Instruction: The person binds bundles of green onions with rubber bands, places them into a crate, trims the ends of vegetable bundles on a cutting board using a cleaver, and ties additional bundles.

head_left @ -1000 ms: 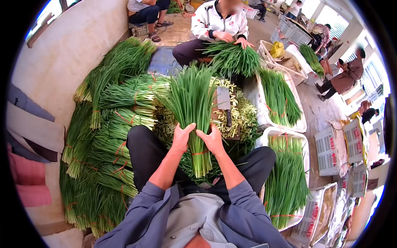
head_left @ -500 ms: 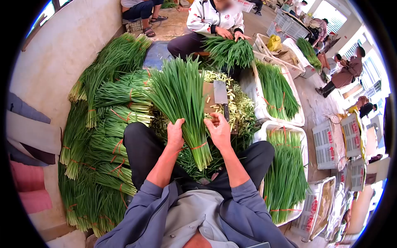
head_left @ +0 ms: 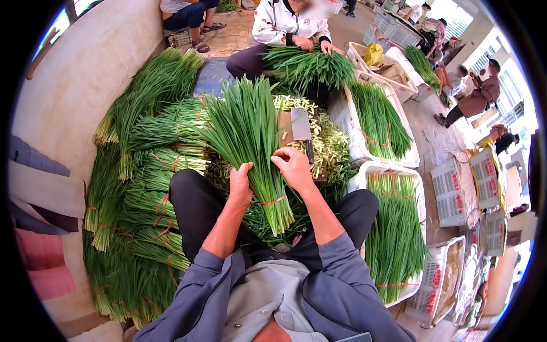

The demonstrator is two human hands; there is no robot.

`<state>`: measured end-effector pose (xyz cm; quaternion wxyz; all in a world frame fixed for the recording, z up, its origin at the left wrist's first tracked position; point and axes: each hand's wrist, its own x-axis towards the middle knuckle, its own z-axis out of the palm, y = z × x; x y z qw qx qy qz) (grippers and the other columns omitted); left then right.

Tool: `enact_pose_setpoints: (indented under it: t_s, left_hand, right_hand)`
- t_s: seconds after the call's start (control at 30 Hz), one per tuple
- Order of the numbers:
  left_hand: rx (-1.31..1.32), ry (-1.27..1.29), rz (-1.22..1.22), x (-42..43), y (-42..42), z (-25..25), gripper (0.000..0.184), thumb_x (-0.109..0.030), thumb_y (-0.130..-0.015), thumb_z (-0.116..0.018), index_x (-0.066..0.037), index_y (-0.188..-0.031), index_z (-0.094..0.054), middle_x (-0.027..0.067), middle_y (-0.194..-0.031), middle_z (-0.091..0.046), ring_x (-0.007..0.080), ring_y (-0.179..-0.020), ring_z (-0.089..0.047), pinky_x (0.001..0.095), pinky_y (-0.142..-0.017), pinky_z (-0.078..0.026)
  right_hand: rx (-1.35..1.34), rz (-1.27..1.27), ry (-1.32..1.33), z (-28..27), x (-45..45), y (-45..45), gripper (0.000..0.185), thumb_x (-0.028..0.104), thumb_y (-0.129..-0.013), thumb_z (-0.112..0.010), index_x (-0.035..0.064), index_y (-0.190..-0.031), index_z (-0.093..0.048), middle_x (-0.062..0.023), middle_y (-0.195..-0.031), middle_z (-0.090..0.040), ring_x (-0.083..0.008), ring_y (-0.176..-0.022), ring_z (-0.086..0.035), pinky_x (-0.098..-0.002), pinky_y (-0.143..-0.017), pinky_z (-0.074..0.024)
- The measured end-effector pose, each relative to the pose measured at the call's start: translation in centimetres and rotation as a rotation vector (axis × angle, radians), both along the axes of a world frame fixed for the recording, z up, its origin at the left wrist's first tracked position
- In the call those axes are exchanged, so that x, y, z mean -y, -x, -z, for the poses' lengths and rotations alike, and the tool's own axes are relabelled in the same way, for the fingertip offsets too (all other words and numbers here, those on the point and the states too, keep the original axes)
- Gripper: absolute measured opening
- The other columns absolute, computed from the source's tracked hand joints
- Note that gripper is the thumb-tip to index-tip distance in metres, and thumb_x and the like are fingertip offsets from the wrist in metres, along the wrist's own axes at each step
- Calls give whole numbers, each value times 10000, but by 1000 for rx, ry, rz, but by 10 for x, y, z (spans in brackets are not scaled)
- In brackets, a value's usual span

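Observation:
A tied bunch of garlic chives (head_left: 250,128) stands tilted between my knees, leaves pointing away from me and pale stems toward me. My left hand (head_left: 240,185) is closed around its left side. At the right edge, my right hand (head_left: 295,170) pinches at the leaves with thumb and forefinger; the exact blades between the fingertips are too small to make out. A red band (head_left: 274,202) circles the stems below both hands. Just beyond my right hand, a cleaver (head_left: 300,124) lies on a wooden board (head_left: 286,135), with cut stem ends (head_left: 327,148) scattered around it.
Banded chive bunches (head_left: 154,194) are piled at my left, beside the wall (head_left: 74,91). To my right stand white crates (head_left: 420,228) filled with chives. Opposite me sits a co-worker (head_left: 293,25) with both hands on another bunch. Stacked crates (head_left: 450,194) stand farther right.
My right hand has moved left, from beside the bunch to its leaf edge. My left hand keeps its hold. The co-worker's bunch now lies spread more sideways.

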<state>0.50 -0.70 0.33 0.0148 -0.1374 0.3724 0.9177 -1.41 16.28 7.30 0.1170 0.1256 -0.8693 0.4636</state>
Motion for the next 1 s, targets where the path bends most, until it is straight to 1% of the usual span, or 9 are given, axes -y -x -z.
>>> enact_pose_setpoints:
  t_s: [0.13, 0.2, 0.4, 0.47, 0.53, 0.63, 0.8, 0.93, 1.0]
  left_hand:
    - [20, 16, 0, 1, 3, 7, 212, -121, -920, -588, 4, -1078, -655, 80, -971, -710, 207, -841, -699, 365, -784, -586]
    - [21, -34, 8, 2, 8, 14, 243, -148, -936, -561, 6, -1096, -658, 94, -1008, -716, 222, -873, -706, 381, -812, -587]
    - [189, -296, 66, 14, 16, 17, 332, -225, -956, -491, 1, -1154, -632, 140, -1092, -703, 305, -989, -693, 481, -936, -565]
    - [128, -359, 89, 13, 16, 17, 341, -235, -966, -472, -2, -1155, -636, 146, -1110, -704, 306, -1006, -692, 484, -956, -560]
    - [143, -365, 88, 10, 17, 23, 338, -233, -972, -461, -6, -1151, -636, 149, -1107, -704, 306, -1010, -692, 486, -971, -555]
    - [87, -294, 170, 5, 18, 31, 373, -224, -936, -490, 14, -1179, -642, 159, -1134, -709, 304, -1020, -693, 475, -970, -555]
    - [130, -191, 202, 5, 8, 15, 321, -210, -924, -515, 7, -1126, -638, 139, -1072, -712, 287, -975, -695, 452, -934, -565]
    - [137, -150, 212, 8, 13, 30, 321, -216, -931, -519, 7, -1123, -645, 134, -1054, -714, 280, -921, -700, 452, -885, -577]
    - [156, -117, 167, 10, 16, 37, 327, -227, -936, -522, 8, -1122, -653, 136, -1040, -716, 281, -901, -700, 460, -865, -580]
  right_hand:
    - [353, -53, 254, -8, -9, -5, 136, 133, -963, -695, 16, -1031, -692, -45, -941, -703, -144, -709, -652, -275, -663, -553]
    - [573, -129, 941, -15, -12, -14, 146, 120, -981, -637, -2, -1054, -607, -74, -907, -654, -150, -768, -652, -317, -675, -550]
    - [415, -14, 1759, 35, -76, -10, 55, 69, -1033, -548, 71, -1088, -550, -48, -849, -604, -119, -650, -553, -262, -532, -458]
    - [501, 362, 939, 41, -79, 1, 176, 155, -1003, -636, 62, -1142, -581, -33, -856, -607, -73, -650, -527, -241, -533, -451]
    - [646, 171, 858, 17, -59, 1, 266, 211, -977, -688, 52, -1165, -588, -17, -854, -601, -60, -644, -515, -229, -533, -437]
    - [795, -44, 1048, -14, -32, 31, 260, 323, -997, -683, 89, -1071, -596, 32, -805, -480, -25, -563, -375, -177, -425, -240]
    - [712, -3, 962, -19, -14, 69, 230, 299, -977, -704, 111, -954, -574, 60, -713, -449, -28, -519, -361, -197, -417, -244]
    - [561, 173, 591, -16, -42, 54, 230, 265, -961, -709, 55, -894, -643, 9, -701, -566, -50, -538, -487, -231, -436, -348]
    - [188, 255, 201, -25, -50, 33, 181, 221, -984, -680, 46, -942, -691, 14, -735, -607, -49, -548, -502, -235, -459, -369]
